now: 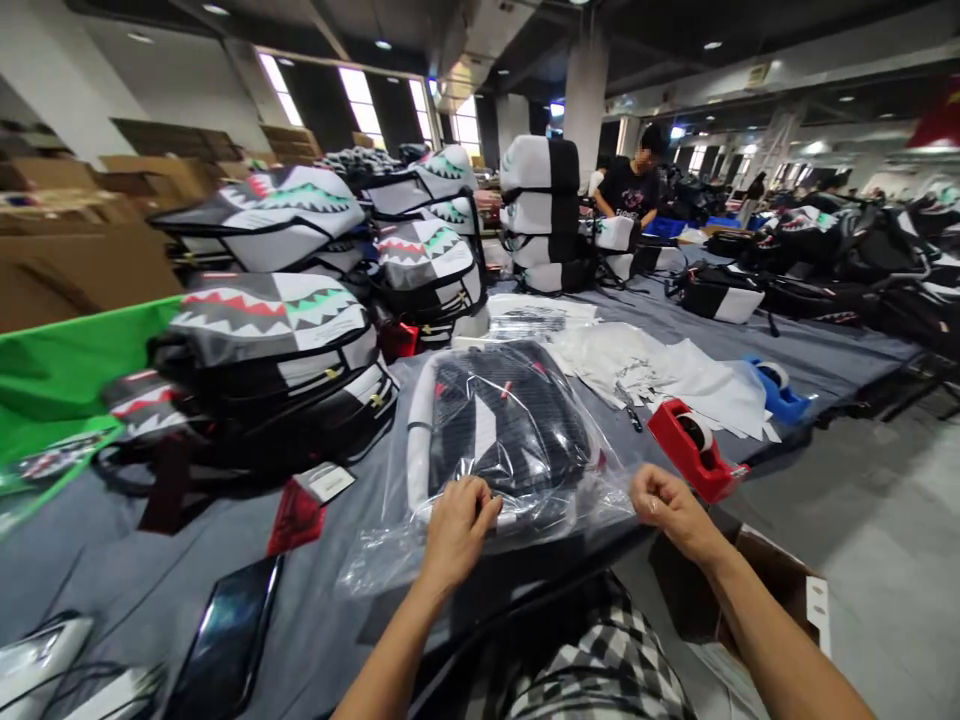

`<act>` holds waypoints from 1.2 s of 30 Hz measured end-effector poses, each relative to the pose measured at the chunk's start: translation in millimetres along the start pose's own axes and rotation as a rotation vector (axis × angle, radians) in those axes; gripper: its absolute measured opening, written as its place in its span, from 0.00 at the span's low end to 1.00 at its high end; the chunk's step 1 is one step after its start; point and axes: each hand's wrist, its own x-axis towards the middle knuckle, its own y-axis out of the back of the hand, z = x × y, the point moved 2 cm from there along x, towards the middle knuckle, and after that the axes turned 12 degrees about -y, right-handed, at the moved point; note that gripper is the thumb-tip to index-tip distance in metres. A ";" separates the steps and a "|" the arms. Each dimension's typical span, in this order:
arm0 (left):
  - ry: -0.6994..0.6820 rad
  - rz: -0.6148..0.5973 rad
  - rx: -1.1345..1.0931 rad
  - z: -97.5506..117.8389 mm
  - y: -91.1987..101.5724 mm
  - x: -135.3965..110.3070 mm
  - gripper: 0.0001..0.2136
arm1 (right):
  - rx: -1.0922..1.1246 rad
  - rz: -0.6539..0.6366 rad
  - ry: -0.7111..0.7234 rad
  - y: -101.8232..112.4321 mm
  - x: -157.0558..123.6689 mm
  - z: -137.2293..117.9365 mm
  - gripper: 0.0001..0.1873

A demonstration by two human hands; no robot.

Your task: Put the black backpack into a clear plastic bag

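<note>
A black-and-white backpack (517, 415) lies in a clear plastic bag (397, 535) at the table's front edge. My left hand (459, 525) rests at the bag's near side, its curled fingers closed on the film. At the bag's right corner is my right hand (667, 508), fingers pinched together. Something small and shiny shows at its fingertips, but I cannot tell whether it is film or tape. Just beyond that hand stands a red tape dispenser (694, 450) with a roll in it.
Stacked backpacks (277, 340) stand left and behind. White sheets (660, 370), a blue tape dispenser (776, 390) and a black phone (225, 635) lie on the table (337, 620). Below right is an open carton (772, 570). A co-worker (634, 190) stands across the table.
</note>
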 end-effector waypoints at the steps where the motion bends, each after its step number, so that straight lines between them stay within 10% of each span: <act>1: 0.003 0.004 0.002 0.7 -0.2 -0.5 0.12 | -0.149 -0.104 0.029 -6.6 11.8 -15.7 0.26; 5: 0.006 0.004 0.023 5.2 -0.2 -2.2 0.12 | -0.668 -0.403 0.160 -37.7 57.6 -47.9 0.21; 10: 0.005 0.019 0.037 8.8 0.5 -2.5 0.10 | -1.121 -0.379 0.277 -54.9 96.4 -38.2 0.12; 20: 0.002 -0.048 0.048 6.0 1.0 -1.5 0.10 | -0.849 -0.338 -0.052 -34.8 137.1 -17.1 0.17; 26: -0.010 -0.018 0.116 6.9 -1.4 -1.8 0.10 | -0.991 0.134 0.135 -22.0 107.5 -21.7 0.17; 36: -0.153 0.005 -0.060 -12.1 13.0 -13.1 0.08 | -1.171 -0.261 0.064 -48.3 113.2 -7.3 0.27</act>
